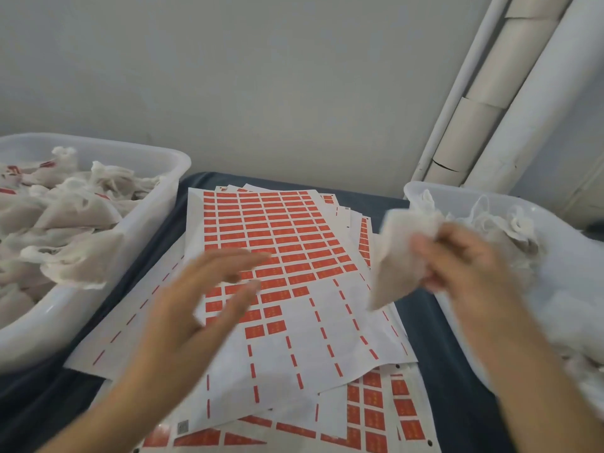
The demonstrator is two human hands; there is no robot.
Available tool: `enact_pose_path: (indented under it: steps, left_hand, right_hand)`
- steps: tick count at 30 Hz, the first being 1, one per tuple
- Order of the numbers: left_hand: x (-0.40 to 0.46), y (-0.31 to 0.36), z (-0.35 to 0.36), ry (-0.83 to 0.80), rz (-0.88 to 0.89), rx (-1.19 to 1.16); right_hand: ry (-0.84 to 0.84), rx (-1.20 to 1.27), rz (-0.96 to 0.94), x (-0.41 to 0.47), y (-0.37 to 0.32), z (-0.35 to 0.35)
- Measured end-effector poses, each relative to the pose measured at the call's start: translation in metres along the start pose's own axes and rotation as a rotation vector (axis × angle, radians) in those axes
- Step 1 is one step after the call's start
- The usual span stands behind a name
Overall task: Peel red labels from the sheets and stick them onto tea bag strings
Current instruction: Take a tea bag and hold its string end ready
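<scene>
Two hands: right (457, 266) holds one tea bag (397, 256), left (196, 305) empty.

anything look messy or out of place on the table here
The white sheets of red labels lie in a skewed, overlapping pile on the dark blue cloth, corners fanned out at different angles. Nothing looks spilled or torn.

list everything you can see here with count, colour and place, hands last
top label sheet: one, white with red labels, partly peeled, centre of the pile
other label sheets: several, white and red, stacked beneath
cloth: one, dark blue, under the sheets
left tub: one, translucent white, holds many white tea bags, some with red labels
right tub: one, translucent white, holds white tea bags
pipes: several, white, right wall corner
tea bag: one, white, held over the sheets
left hand: open, above the sheets
right hand: grips the tea bag
</scene>
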State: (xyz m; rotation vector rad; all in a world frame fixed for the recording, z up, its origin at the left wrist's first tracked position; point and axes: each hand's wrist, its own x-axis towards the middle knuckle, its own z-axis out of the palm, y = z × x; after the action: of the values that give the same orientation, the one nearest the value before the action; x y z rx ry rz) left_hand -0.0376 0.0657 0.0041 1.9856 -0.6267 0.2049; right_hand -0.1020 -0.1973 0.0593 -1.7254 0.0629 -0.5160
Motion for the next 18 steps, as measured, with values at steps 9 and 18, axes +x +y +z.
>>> enact_pose_path:
  steps: [9,18]
  left_hand:
    - [0.011,0.002,0.065,-0.036,-0.251,-0.495]
    - [0.000,-0.006,0.068,-0.016,-0.274,-0.321]
  right_hand:
    - [0.010,0.016,0.292,-0.014,0.072,0.100]
    - [0.146,-0.190,-0.165,-0.024,0.071,0.098]
